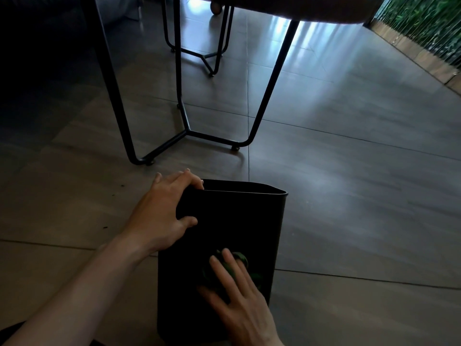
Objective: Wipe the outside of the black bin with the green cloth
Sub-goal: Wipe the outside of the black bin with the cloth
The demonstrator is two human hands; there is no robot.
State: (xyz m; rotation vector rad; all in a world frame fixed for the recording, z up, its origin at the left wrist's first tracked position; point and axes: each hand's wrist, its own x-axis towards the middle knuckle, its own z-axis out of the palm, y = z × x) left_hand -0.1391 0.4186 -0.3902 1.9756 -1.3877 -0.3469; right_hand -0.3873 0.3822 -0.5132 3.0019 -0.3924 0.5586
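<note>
Right hand [239,303]: fingers spread, pressing soft green cloth [240,267] flat on black bin [224,221]. Left hand [162,213]: grips rim; bin likely light, rigid.

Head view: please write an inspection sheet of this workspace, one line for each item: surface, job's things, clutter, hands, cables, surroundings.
Surface: grey tiled floor, glossy, with light reflections.
Job's things: black bin tipped with its open mouth facing away from the person; green cloth bunched against the bin's outer wall, near its base.
Clutter: a few small dark specks on the floor left of the bin.
Hands: left hand grips the bin's rim, fingers curled over the edge; right hand presses the cloth with straight fingers.
Cables: nothing seen.
Surroundings: black metal table legs beyond the bin, a second metal frame farther back, green plants at upper right.
</note>
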